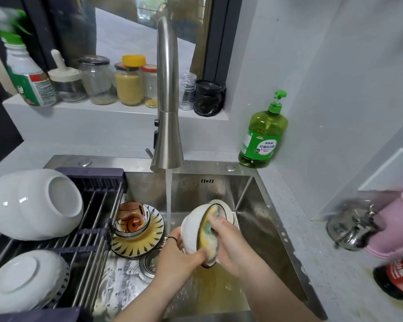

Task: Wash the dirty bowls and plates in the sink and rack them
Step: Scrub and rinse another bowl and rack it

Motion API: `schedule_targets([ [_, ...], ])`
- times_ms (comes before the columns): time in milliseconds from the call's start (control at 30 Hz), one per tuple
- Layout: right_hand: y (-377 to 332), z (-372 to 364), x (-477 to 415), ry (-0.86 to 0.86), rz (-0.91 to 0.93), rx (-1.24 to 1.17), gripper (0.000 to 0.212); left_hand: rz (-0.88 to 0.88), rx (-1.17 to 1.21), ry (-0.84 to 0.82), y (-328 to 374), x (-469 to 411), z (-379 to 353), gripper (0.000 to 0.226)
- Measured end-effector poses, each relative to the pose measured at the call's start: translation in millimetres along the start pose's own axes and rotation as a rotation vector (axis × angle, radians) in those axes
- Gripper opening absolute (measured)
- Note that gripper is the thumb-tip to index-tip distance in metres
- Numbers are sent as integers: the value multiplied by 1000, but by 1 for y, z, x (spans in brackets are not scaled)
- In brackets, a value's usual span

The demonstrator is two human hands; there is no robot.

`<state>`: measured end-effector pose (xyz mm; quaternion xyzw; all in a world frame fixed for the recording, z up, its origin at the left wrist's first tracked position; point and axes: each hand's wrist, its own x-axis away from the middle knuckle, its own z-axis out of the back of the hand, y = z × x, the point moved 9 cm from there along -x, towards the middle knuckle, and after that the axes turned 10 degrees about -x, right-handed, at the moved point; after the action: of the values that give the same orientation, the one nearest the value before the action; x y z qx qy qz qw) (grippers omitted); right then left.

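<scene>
Over the sink (249, 201) the person holds a white bowl (190, 228) tipped on its side, its dark-rimmed mouth turned toward the right. The left hand (177, 256) grips it from below and behind, fingers wrapped round the outside wall and thumb near the rim, with a dark band on the wrist. The right hand (228, 247) reaches in from the other side, fingers curled on a yellow and green sponge (211, 242) that it presses into the bowl's hollow. So the bowl sits between the two hands, clear of the sink floor, and yellowish water lies on the steel under it.

A stream of water (168, 194) falls from the steel faucet (166, 101) just to the left of the bowl, close to its outer wall; I cannot tell whether it touches. Right behind the bowl the rim of another dark-edged dish (221, 206) shows.

To the left, on the sink floor, a small cartoon-printed bowl (132, 220) stands in a yellow patterned plate (147, 242), beside the drain strainer (150, 263).

Across the sink's left part lies a dark rack (96, 205). On it rest white bowls (33, 203) lying on their side, base facing right, and nearer me an upturned white dish (23, 280).

A green detergent bottle (263, 133) stands on the counter at the sink's far right corner.
</scene>
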<state>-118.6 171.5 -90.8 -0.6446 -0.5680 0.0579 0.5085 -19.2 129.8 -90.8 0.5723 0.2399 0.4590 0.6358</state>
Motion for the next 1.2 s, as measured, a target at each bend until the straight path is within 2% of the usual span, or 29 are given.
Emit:
schedule_targets([
  [67, 2, 1, -4, 38, -31, 18, 69, -90, -127, 48, 13, 3, 2, 52],
  [100, 0, -2, -2, 61, -22, 136, 91, -126, -158, 51, 16, 6, 0, 58],
  [133, -3, -4, -1, 69, -2, 244, 103, -157, -165, 44, 18, 9, -3, 60],
  [167, -6, -2, -1, 85, 25, 307, 102, -175, -146, 27, 17, 12, -6, 62],
  [267, -17, 9, -3, 42, 66, 262, 53, -169, -12, -115, 9, 14, -14, 68],
  [300, -20, 10, -1, -3, 47, 221, 46, -153, 25, -154, 5, 13, -15, 68],
  [333, -22, 11, 1, -57, 18, 188, 50, -129, 88, -161, 1, 12, -14, 64],
  [400, -20, 15, 0, -133, -24, 213, 77, 33, 285, -162, -11, 7, -11, 49],
  [467, -12, 10, 2, -205, -71, 269, 102, 269, 571, -247, -28, 3, -22, 57],
  [533, -4, 9, 4, -280, -116, 288, 113, 457, 762, -360, -36, 6, -36, 52],
  [600, -4, 7, 6, -331, -132, 293, 105, 498, 811, -453, -34, 7, -43, 50],
  [700, -10, 11, 7, -355, -115, 316, 96, 461, 866, -429, -33, -3, -38, 56],
  [800, -13, 12, 5, -370, -92, 357, 89, 370, 870, -385, -20, -10, -25, 53],
  [867, -19, 16, 2, -232, -46, 347, 72, 320, 846, -346, -15, -14, -16, 55],
  [933, -26, 32, -5, -3, 14, 314, 41, 255, 735, -269, -9, -15, -7, 41],
  [967, -30, 43, -7, 114, 60, 334, 35, 215, 637, -220, -5, -15, -1, 32],
  [1000, -36, 55, -4, 181, 144, 411, 35, 174, 530, -175, -1, -14, 4, 24],
  [1067, -52, 50, -2, 303, 305, 626, 37, 102, 306, -101, 5, -13, 11, 29],
  [1100, -57, 34, -2, 303, 380, 726, 36, 76, 211, -71, 7, -12, 12, 31],
  [1200, -52, -15, 6, 115, 483, 1162, 40, 60, 49, 61, 13, -9, 19, 37],
])
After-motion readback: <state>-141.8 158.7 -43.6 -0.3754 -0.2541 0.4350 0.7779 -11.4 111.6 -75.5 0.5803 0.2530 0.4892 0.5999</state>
